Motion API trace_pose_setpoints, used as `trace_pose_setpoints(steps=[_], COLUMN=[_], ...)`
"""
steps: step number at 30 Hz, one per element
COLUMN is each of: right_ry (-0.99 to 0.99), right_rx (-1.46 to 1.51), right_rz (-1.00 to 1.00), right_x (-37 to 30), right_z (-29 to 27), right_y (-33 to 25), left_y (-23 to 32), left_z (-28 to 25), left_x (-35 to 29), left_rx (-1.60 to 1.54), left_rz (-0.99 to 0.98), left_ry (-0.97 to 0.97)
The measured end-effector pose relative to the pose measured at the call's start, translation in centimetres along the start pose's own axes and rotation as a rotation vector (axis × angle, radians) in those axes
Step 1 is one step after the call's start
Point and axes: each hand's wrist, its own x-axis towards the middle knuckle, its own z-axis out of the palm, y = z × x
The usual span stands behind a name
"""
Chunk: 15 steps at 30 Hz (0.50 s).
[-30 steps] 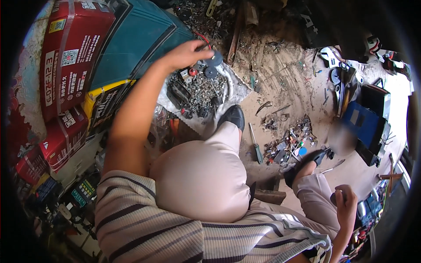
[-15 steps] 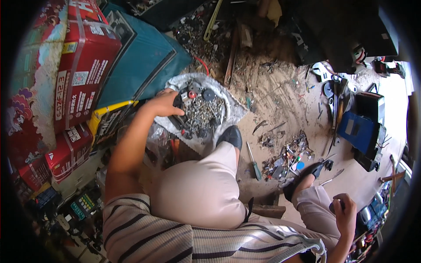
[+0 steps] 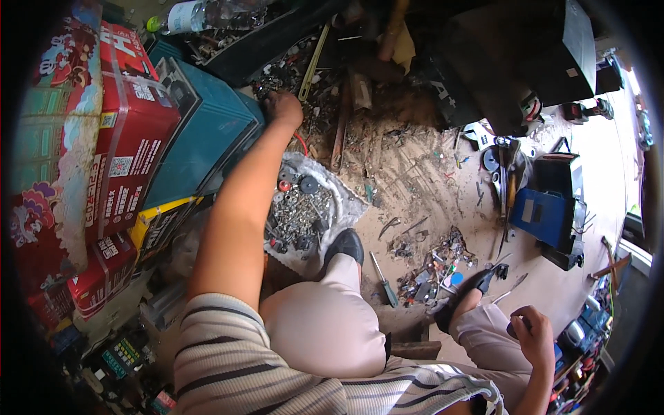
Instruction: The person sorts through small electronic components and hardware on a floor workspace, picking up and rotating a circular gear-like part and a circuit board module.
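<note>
My left arm stretches far forward past the teal case (image 3: 207,131). My left hand (image 3: 283,107) is down at a heap of small loose parts (image 3: 304,66), its fingertips hidden among dark bits. Nearer to me lies a whitish cloth sack (image 3: 342,194), spread around a pile of screws and small metal parts (image 3: 297,211). A black wheel-like part (image 3: 308,185) and a red part (image 3: 284,185) rest on that pile. Over my right knee, my right hand (image 3: 538,337) is curled around a small dark object (image 3: 515,326) whose kind I cannot make out.
Red cartons (image 3: 128,138) stack at the left. A green-handled screwdriver (image 3: 384,280) lies by my left shoe (image 3: 346,245). Scraps (image 3: 436,273) litter the floor between my feet. Tools (image 3: 508,180) and a blue-black box (image 3: 546,214) lie at right. A plastic bottle (image 3: 214,15) sits far left.
My left hand has left the screw pile on the sack and moved forward to the heap beyond the teal case. The view has shifted forward. My right hand keeps its curled grip.
</note>
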Motion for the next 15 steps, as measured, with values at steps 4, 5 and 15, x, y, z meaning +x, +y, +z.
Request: trace_pose_setpoints(steps=[4, 5, 15], right_ry=[-0.023, -0.019, -0.004], right_rx=[0.044, 0.04, 0.046], right_rz=[0.095, 0.094, 0.103], right_x=[-0.1, -0.1, -0.2], right_z=[0.1, 0.1, 0.2], right_y=[0.8, 0.8, 0.9], left_y=[1.6, 0.9, -0.1], left_z=[-3.3, -4.4, -4.4], left_x=[-0.9, -1.3, 0.5], left_rx=[-0.165, -0.183, -0.258], left_rz=[-0.234, -0.176, -0.258], left_ry=[0.122, 0.051, -0.113])
